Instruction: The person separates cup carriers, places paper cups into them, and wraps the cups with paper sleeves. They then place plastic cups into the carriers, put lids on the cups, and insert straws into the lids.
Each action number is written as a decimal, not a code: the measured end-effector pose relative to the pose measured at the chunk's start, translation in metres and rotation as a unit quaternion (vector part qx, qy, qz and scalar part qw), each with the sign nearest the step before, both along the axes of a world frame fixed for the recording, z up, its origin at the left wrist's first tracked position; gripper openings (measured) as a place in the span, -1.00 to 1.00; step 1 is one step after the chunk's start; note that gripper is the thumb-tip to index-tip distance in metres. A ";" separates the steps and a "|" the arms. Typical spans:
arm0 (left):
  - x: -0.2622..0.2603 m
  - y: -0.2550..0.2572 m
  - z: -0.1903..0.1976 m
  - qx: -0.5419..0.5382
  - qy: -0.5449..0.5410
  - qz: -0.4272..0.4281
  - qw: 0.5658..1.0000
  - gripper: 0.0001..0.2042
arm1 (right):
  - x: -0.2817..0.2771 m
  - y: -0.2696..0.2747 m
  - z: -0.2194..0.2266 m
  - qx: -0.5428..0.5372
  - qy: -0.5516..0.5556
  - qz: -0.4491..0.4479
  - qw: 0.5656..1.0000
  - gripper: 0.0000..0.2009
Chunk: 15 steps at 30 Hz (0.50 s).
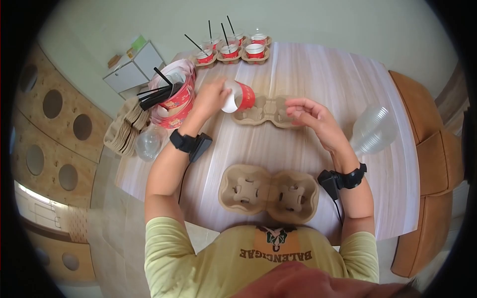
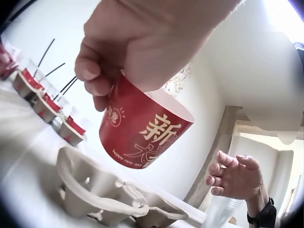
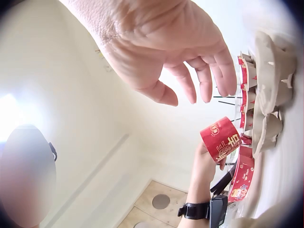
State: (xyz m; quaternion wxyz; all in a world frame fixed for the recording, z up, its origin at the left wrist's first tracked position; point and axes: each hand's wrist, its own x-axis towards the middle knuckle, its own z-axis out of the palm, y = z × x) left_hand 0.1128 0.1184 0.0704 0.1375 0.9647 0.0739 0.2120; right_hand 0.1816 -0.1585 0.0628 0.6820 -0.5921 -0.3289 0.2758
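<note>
My left hand point(image 1: 212, 98) pinches a red paper cup sleeve point(image 2: 142, 128) by its rim. Gold characters run round the sleeve's outside, and its inside is white. It is held tilted above the left part of a brown two-cup pulp carrier point(image 1: 270, 105). To the right of that carrier is my right hand point(image 1: 316, 120), its fingers loosely bent with nothing in them. In the right wrist view the sleeve point(image 3: 221, 138) shows below the right fingertips, apart from them. A second pulp carrier point(image 1: 269, 191) lies close to my body, its cup hollows facing up.
Red-sleeved cups point(image 1: 255, 49), some with black straws, stand in carriers at the back. On the left are a red patterned bucket point(image 1: 180, 102), black straws point(image 1: 155, 97), stacked carriers point(image 1: 123, 130) and clear plastic cups point(image 1: 149, 144). Nested clear cups point(image 1: 373, 131) lie right, near a brown chair point(image 1: 422, 149).
</note>
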 end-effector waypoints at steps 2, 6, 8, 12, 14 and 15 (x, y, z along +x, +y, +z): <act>0.015 0.004 -0.014 0.014 0.026 -0.010 1.000 -0.71 | 0.004 0.001 -0.005 -0.020 -0.007 0.002 1.000 -0.74; 0.034 0.000 -0.024 0.077 0.093 -0.033 0.992 -0.72 | 0.008 0.002 -0.011 -0.038 -0.026 0.002 0.999 -0.75; 0.041 -0.001 -0.027 0.094 0.129 -0.033 0.987 -0.72 | 0.012 0.002 -0.014 -0.046 -0.034 -0.002 0.998 -0.75; 0.044 -0.009 -0.024 0.123 0.150 -0.016 0.981 -0.71 | 0.022 0.006 -0.035 -0.081 -0.173 -0.093 0.977 -0.73; 0.045 -0.008 -0.022 0.141 0.150 -0.040 0.978 -0.74 | 0.024 0.008 -0.040 -0.087 -0.239 -0.126 0.959 -0.72; 0.045 -0.008 -0.020 0.141 0.150 -0.040 0.978 -0.74 | 0.024 0.008 -0.040 -0.113 -0.260 -0.135 0.949 -0.71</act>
